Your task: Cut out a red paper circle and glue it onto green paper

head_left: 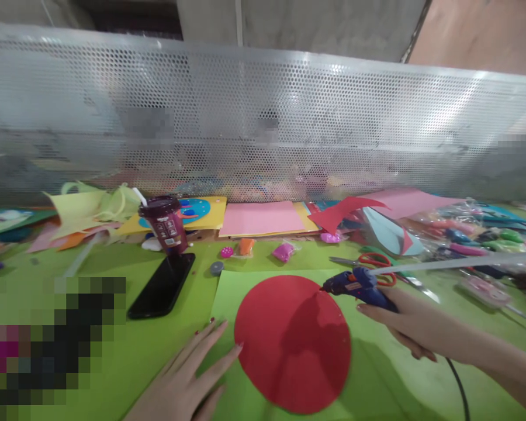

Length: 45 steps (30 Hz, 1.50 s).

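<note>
A red paper circle (289, 351) lies on a light green sheet (228, 292). My right hand (416, 318) is closed round the handle of a blue hot glue gun (355, 283), with a long pale glue stick (456, 263) reaching out of its back. The gun's nozzle is at the circle's upper right edge; whether it touches the paper I cannot tell. Small glue dots seem to show along the right edge. My left hand (197, 368) rests flat with fingers spread, a fingertip at the circle's left edge.
A black phone (162, 286) and a dark lidded cup (164, 225) with a straw stand left. Red-handled scissors (377, 263) lie behind the glue gun. Pink paper (263, 218), small clay packets (284, 251) and a perforated metal screen (263, 128) are at the back.
</note>
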Available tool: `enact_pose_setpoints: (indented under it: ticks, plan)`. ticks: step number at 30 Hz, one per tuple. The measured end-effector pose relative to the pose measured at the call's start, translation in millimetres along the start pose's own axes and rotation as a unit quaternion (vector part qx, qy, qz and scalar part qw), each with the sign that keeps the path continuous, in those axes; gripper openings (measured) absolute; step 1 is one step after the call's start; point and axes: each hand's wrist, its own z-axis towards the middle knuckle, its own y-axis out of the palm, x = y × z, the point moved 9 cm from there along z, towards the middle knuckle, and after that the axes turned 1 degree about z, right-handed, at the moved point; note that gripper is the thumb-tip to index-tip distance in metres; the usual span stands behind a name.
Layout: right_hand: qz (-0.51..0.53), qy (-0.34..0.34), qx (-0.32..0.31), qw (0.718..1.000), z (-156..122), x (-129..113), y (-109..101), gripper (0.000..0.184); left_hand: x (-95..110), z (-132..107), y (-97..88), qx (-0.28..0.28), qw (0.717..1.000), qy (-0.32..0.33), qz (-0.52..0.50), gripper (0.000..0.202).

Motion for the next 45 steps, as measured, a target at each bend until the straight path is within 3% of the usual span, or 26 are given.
enact_pose_setpoints:
  ticks: [12, 19, 31, 45]
  plan:
    - [-0.017, -0.045, 0.002, 0.999, 20, -45, 3, 0.036, 3, 4, -7.4, 0.001, 1.000, 0.009, 0.019, 0.046]
    - [-0.013, -0.070, -0.010, 0.997, 23, -59, 5, 0.043, 0, 4, 3.9, -0.039, 0.998, 0.012, -0.055, 0.053]
    - [-0.047, -0.126, -0.042, 0.990, 32, -85, 22, 0.042, 2, 5, 3.6, -0.056, 0.997, 0.019, -0.051, 0.051]
    - [-0.056, -0.156, -0.071, 0.984, 31, -110, 39, 0.044, -1, 2, 11.2, -0.114, 0.987, -0.021, -0.112, 0.052]
